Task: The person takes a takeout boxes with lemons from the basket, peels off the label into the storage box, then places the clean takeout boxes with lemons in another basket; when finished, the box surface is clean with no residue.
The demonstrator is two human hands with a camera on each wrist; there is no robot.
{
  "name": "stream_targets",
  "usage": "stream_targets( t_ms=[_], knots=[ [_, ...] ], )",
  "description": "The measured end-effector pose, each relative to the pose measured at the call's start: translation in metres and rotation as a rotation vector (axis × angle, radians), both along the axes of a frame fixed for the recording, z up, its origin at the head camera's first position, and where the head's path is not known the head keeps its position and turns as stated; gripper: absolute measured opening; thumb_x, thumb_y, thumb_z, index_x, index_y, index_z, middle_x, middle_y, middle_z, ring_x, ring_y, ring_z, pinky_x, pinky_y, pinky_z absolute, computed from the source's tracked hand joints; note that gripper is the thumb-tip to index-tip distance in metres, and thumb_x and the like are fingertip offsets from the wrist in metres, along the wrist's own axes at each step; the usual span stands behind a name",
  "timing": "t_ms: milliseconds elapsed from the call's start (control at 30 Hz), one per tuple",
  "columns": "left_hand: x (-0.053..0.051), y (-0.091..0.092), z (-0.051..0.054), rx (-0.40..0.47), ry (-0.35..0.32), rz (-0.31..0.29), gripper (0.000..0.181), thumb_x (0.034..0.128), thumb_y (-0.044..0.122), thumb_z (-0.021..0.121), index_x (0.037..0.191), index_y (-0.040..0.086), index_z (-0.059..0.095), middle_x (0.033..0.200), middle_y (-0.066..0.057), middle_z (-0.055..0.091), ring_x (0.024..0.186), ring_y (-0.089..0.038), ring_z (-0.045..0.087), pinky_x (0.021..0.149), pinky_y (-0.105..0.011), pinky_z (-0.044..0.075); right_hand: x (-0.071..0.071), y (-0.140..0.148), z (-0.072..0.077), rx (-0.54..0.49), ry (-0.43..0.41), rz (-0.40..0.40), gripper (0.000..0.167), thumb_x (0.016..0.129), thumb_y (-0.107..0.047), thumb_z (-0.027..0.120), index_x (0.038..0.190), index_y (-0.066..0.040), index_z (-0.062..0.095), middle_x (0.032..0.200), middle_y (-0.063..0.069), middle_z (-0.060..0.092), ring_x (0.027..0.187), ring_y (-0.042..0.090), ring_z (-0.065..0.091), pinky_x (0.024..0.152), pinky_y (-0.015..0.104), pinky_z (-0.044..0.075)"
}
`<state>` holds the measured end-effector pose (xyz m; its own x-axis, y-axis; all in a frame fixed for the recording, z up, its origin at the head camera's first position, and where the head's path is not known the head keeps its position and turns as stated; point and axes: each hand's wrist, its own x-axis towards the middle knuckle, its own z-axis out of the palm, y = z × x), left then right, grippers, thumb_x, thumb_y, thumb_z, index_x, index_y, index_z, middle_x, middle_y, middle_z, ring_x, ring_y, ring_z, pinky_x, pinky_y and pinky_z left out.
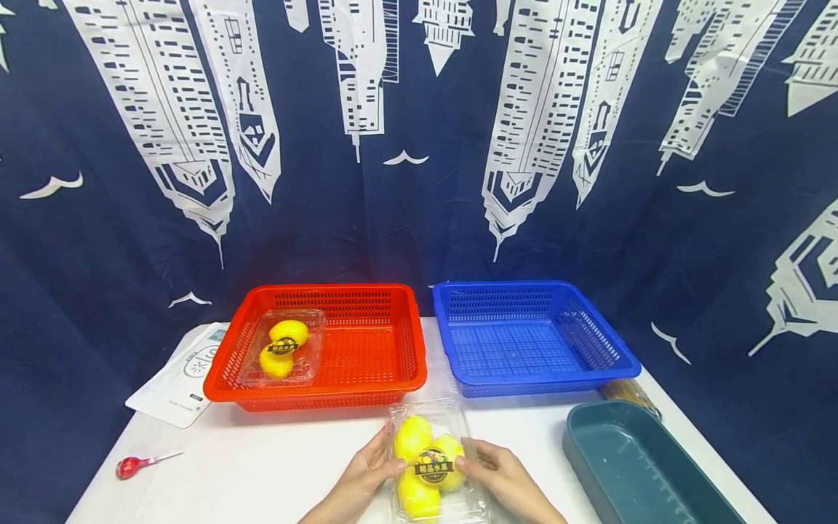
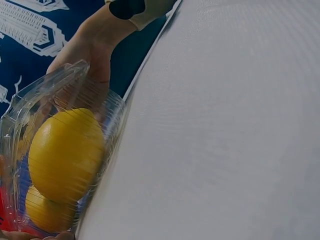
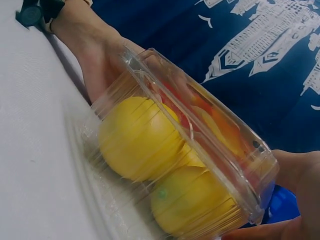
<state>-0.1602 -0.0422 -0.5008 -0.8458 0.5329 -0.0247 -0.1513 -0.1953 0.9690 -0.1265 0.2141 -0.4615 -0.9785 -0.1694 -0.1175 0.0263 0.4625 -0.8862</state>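
In front of the red basket [image 1: 314,395], the left hand [image 1: 368,469] clamps its fingers on the clear box [image 1: 435,466] of lemons [image 1: 420,499]; squeezing too hard could buckle it. The right hand [image 1: 503,477] clamps the opposite side; uneven grip might tip it.

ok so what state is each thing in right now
held box, looks shut, three fruits showing
left hand, gripping held box
right hand, gripping it too
second box, looks shut, two fruits showing
red basket, upright, second box inside
blue basket, upright, empty
green tray, visible part empty
lollipop, lying down
white packet, partly hidden
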Motion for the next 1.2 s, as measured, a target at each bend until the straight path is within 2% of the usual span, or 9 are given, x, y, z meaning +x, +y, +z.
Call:
stream_targets(
  t_ms=[167, 367, 633, 767, 867, 1200],
  knots=[
    [0.0, 0.0, 0.0, -0.019, 0.011, -0.008, 0.08, 0.098, 0.013, 0.052, 0.151, -0.01, -0.003, 0.16, -0.024, -0.007, 0.148, -0.042, -0.001, 0.116, -0.035, 0.015, 0.002, -0.001, -0.005, -0.026, 0.001, -0.034, 0.061, 0.091, -0.034, 0.064, 0.131, 0.012, 0.053, 0.132, 0.036, 0.054, 0.116, 0.045, 0.06, 0.096, 0.055, 0.052],
    [0.0, -0.002, 0.0, -0.028, 0.01, 0.0, 0.081, 0.0977, 0.015, 0.052, 0.151, -0.01, -0.003, 0.16, -0.024, -0.007, 0.148, -0.042, 0.0, 0.116, -0.033, 0.016, 0.001, -0.002, -0.007, -0.041, 0.007, -0.038, 0.06, 0.091, -0.033, 0.064, 0.13, 0.011, 0.053, 0.13, 0.034, 0.056, 0.112, 0.041, 0.064, 0.093, 0.051, 0.055],
    [-0.001, -0.002, 0.0, 0.0, 0.002, -0.005, 0.082, 0.097, 0.015, 0.054, 0.152, -0.009, -0.003, 0.16, -0.024, -0.005, 0.148, -0.042, 0.001, 0.116, -0.028, 0.022, -0.001, -0.004, -0.006, -0.048, 0.029, -0.065, 0.06, 0.089, -0.028, 0.067, 0.131, 0.013, 0.051, 0.126, 0.034, 0.058, 0.108, 0.04, 0.066, 0.089, 0.046, 0.058],
    [-0.001, -0.001, 0.0, 0.002, -0.002, 0.003, 0.082, 0.0967, 0.014, 0.054, 0.152, -0.009, -0.002, 0.16, -0.024, -0.004, 0.148, -0.042, 0.002, 0.116, -0.025, 0.024, 0.0, -0.004, -0.002, -0.054, 0.04, -0.059, 0.061, 0.088, -0.025, 0.068, 0.132, 0.013, 0.049, 0.121, 0.031, 0.062, 0.104, 0.036, 0.067, 0.084, 0.038, 0.06],
    [-0.001, 0.0, -0.001, 0.003, -0.007, 0.004, 0.082, 0.0968, 0.014, 0.055, 0.152, -0.009, -0.002, 0.16, -0.024, -0.005, 0.148, -0.042, 0.001, 0.115, -0.025, 0.024, -0.001, -0.004, 0.003, -0.018, 0.046, -0.069, 0.063, 0.087, -0.026, 0.07, 0.134, 0.011, 0.049, 0.119, 0.027, 0.064, 0.102, 0.033, 0.068, 0.081, 0.033, 0.06],
    [0.0, -0.001, -0.002, 0.012, -0.008, 0.0, 0.081, 0.0973, 0.013, 0.054, 0.151, -0.01, -0.002, 0.16, -0.024, -0.006, 0.148, -0.041, 0.0, 0.114, -0.024, 0.025, -0.009, -0.005, 0.03, 0.062, 0.155, -0.189, 0.056, 0.084, -0.026, 0.074, 0.129, 0.002, 0.058, 0.117, 0.014, 0.069, 0.095, 0.02, 0.07, 0.076, 0.023, 0.058]
  ],
)
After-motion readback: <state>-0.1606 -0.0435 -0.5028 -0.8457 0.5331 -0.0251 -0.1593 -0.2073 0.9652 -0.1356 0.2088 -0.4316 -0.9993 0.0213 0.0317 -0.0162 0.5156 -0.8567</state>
